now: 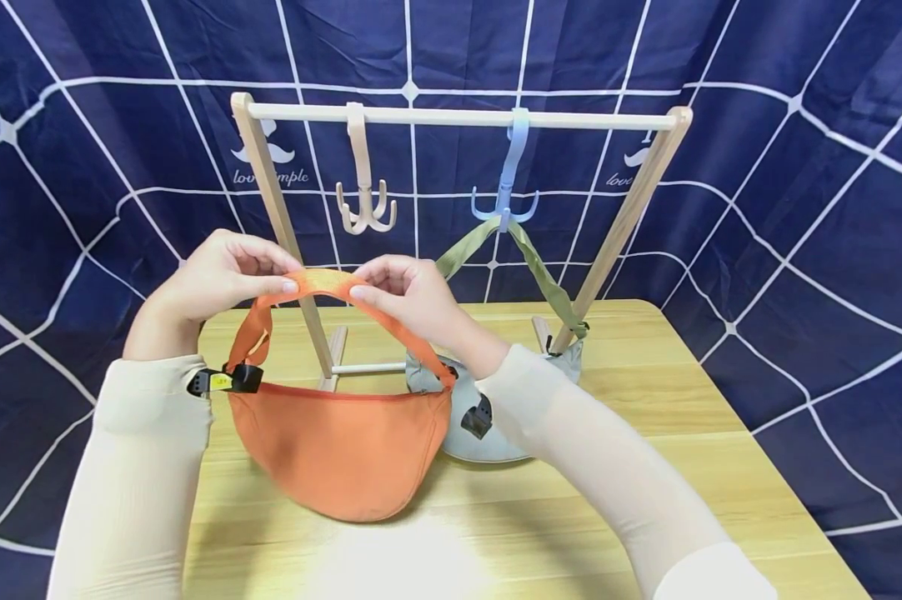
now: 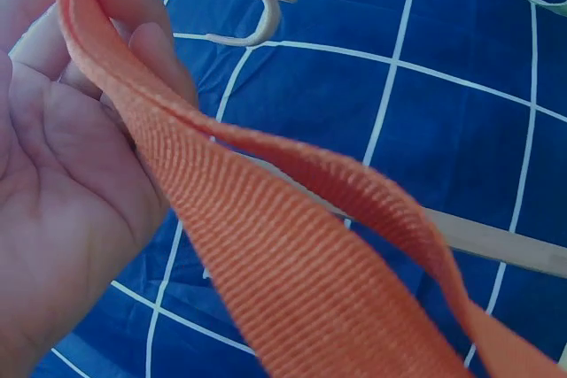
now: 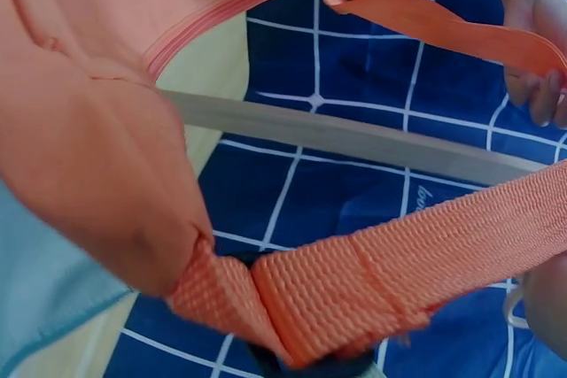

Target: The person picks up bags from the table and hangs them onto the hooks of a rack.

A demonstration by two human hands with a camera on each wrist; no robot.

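An orange crescent-shaped shoulder bag [image 1: 342, 454] hangs by its strap [image 1: 323, 282] in front of the rack; whether its base touches the table cannot be told. My left hand [image 1: 222, 279] pinches the strap's top between thumb and fingers. A short way to the right, my right hand [image 1: 413, 292] pinches the same strap, leaving a low arch between the two. Up close in the left wrist view, the ribbed webbing [image 2: 266, 245] twists away from the palm. The beige multi-prong hook [image 1: 364, 208] is just above and behind the hands.
A wooden rack [image 1: 451, 115] stands on the table [image 1: 691, 467]. From its rail hangs a blue hook [image 1: 505, 196], carrying the green strap [image 1: 544, 271] of a grey-blue bag [image 1: 488, 446], which sits behind my right forearm. Dark blue gridded cloth [image 1: 796, 250] surrounds the table.
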